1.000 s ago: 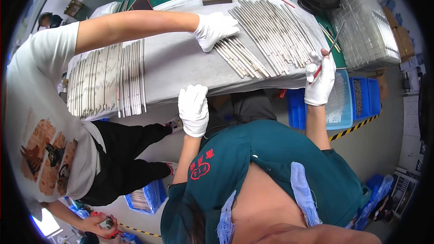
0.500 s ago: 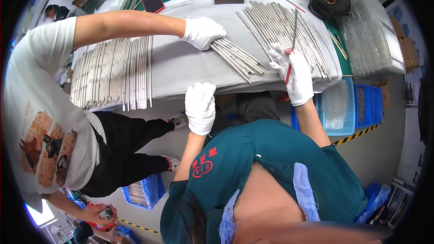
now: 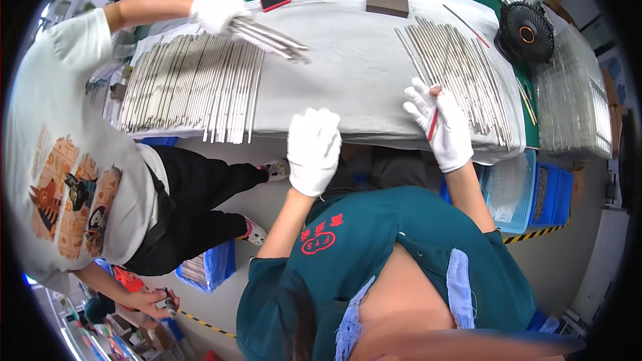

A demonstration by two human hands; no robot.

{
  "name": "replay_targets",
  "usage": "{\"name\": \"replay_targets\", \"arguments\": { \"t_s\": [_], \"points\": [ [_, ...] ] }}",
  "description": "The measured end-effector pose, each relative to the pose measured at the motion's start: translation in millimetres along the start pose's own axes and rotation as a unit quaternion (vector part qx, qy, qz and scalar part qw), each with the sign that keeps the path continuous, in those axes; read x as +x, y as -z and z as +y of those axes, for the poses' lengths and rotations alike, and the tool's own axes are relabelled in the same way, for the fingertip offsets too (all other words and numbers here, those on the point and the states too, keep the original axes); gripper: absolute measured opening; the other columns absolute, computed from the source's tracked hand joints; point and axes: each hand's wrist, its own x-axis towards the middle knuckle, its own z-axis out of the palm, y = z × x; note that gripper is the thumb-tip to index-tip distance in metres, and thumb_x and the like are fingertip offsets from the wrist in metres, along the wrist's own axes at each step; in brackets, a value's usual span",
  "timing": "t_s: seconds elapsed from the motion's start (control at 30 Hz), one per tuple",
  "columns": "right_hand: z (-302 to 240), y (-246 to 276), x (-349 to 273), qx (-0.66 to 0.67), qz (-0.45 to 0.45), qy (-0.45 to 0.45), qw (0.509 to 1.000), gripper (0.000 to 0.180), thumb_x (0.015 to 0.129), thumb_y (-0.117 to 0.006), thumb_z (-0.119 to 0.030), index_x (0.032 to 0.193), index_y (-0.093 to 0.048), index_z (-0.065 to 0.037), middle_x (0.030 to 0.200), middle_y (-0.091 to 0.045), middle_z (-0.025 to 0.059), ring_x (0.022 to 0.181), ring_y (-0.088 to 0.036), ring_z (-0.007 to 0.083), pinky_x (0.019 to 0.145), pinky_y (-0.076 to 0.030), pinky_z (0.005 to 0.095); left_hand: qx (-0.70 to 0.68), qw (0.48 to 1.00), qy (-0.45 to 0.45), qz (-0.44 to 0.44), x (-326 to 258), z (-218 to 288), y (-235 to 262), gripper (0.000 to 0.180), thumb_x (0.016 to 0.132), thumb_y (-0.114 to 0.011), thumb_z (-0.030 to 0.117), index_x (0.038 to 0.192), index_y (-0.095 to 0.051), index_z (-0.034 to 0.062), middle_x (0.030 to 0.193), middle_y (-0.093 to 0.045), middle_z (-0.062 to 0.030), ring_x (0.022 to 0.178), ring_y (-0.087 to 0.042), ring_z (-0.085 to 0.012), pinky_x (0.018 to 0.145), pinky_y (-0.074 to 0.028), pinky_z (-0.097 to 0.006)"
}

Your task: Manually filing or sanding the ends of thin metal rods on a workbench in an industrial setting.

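Co-worker's rod bundle (image 3: pixel 271 37) motion-blurred; red pen (image 3: pixel 433 124) mostly hidden in glove.

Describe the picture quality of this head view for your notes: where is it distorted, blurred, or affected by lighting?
Head view: fisheye bends the table edge and leaves black corners; lighting is even and soft, with little shadow; the metal rods show mild sheen, no harsh glare; the bundle of rods in the co-worker's gloved hand is motion-blurred; the right hand and left hand are sharp; the lower rim is smeared.

Both arms reach forward. The gloved left hand (image 3: pixel 313 150) rests flat, fingers together; the gloved right hand (image 3: pixel 441 124) spreads its fingers.
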Motion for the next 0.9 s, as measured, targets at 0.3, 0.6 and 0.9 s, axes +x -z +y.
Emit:
{"name": "replay_targets", "arguments": {
  "t_s": [0.3,0.6,0.9],
  "points": [
    [13.5,37.2,25.6,0.058,0.117,-0.003,0.991,0.019,0.089,-0.055,-0.018,0.102,-0.052,-0.004,0.124,-0.046,0.0175,0.117,-0.047,0.0320,0.100,-0.039,0.0502,0.315,0.904,0.199,-0.209,34.3,-107.4,-1.8,0.068,0.086,-0.037,0.060,0.128,-0.050,0.0080,0.137,-0.042,-0.0141,0.128,-0.035,-0.0284,0.104,-0.018,-0.054],
    [3.6,-3.6,7.1,-0.268,0.091,-0.064,0.957,0.033,0.096,-0.041,-0.023,0.118,-0.046,0.001,0.082,-0.062,0.0092,0.051,-0.050,0.0056,0.039,-0.035,0.0158,0.023,0.960,0.049,-0.274,48.4,-69.9,5.1,0.048,0.082,-0.055,0.041,0.118,-0.055,0.0085,0.121,-0.052,-0.0131,0.117,-0.044,-0.0278,0.099,-0.030,-0.048],
    [25.9,-10.2,-9.2,-0.403,0.068,-0.211,0.888,0.047,0.095,-0.040,-0.015,0.141,-0.033,-0.018,0.066,-0.061,0.0054,0.041,-0.043,0.0067,0.043,-0.039,0.0196,-0.110,0.972,-0.104,-0.178,47.5,-94.4,2.7,0.027,0.067,-0.062,0.005,0.094,-0.059,0.0064,0.093,-0.059,-0.0079,0.076,-0.056,-0.0256,0.066,-0.044,-0.036]
  ]
}}
